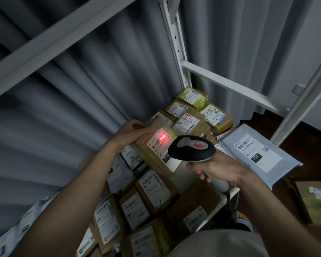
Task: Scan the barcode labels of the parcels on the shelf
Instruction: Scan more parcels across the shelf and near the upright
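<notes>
Scanning step: the right hand [218,168] grips the barcode scanner [192,148], its red beam on the label [160,140] of a cardboard parcel [156,145] the left hand [132,131] holds tilted beside the scanner, above the shelved boxes. Next, probably another parcel.

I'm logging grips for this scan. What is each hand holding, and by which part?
The right hand grips the barcode scanner by its handle. The left hand holds the brown parcel by its upper left edge, tilting its label toward the scanner.
</notes>
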